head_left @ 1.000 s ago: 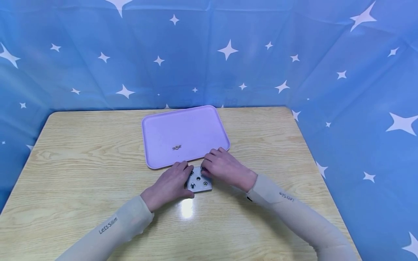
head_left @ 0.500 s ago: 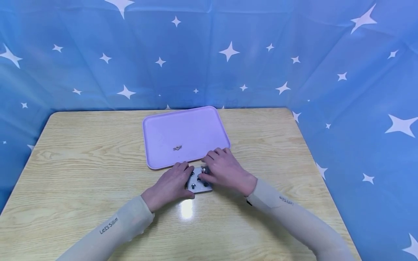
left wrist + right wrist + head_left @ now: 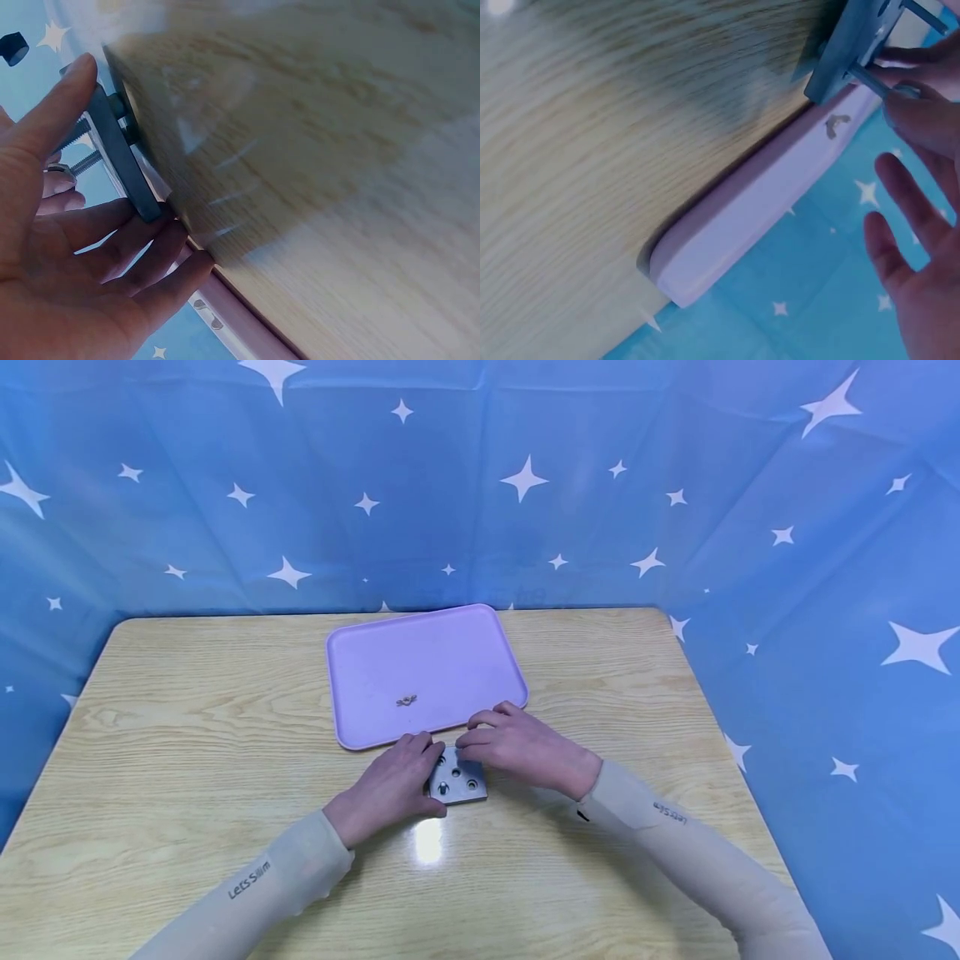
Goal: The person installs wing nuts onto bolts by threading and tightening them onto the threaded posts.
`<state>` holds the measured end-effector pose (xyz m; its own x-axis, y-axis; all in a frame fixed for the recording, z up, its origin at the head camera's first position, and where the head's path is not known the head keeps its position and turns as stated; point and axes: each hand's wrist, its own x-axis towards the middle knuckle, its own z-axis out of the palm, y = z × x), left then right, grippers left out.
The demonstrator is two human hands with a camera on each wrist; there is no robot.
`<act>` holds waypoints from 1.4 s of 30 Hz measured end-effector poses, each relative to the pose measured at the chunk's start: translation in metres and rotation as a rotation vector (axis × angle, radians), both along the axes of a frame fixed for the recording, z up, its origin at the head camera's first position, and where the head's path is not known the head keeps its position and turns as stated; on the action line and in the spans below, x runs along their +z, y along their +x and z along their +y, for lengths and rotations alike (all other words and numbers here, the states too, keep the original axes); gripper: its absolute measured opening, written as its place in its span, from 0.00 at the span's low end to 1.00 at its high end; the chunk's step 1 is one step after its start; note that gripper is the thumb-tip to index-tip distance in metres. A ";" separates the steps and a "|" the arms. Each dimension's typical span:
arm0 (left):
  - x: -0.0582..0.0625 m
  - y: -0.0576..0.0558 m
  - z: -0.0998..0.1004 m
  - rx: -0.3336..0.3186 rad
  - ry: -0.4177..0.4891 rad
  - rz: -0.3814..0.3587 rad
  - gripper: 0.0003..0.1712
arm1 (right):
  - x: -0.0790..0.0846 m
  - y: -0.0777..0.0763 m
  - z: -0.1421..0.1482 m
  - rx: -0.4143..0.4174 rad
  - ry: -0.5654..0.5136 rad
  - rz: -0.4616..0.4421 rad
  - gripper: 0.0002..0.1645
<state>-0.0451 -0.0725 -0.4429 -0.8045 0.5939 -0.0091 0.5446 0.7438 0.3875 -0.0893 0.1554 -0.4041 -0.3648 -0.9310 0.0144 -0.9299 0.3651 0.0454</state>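
I'm watching from my end: the left hand [image 3: 393,781] has the plate [image 3: 456,787] gripped by its left side, thumb at the near edge, fingers at the far one. The plate sits flat, bolt heads [image 3: 120,112] showing underneath, on the table [image 3: 225,710] just in front of the tray [image 3: 427,652]. And here's the right hand [image 3: 517,750], thumb and fingers pinching the top of the far bolt [image 3: 867,79]; whatever small part caps it is mostly hidden from me. The near bolt [image 3: 443,787] stands upright, untouched. On the tray, one wing nut [image 3: 407,700] lies alone.
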 end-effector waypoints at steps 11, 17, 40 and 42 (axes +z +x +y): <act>0.000 0.000 0.000 0.002 0.001 -0.003 0.49 | -0.019 0.000 -0.011 -0.145 -0.075 0.019 0.11; -0.001 0.000 0.000 0.010 -0.014 0.007 0.49 | -0.023 0.007 -0.016 -0.270 -0.181 -0.053 0.10; -0.001 0.000 0.000 -0.002 -0.010 0.016 0.49 | -0.002 -0.003 0.003 -0.004 -0.027 0.003 0.16; -0.001 0.000 0.000 -0.004 -0.007 0.018 0.48 | -0.004 -0.004 0.002 -0.011 -0.039 0.026 0.14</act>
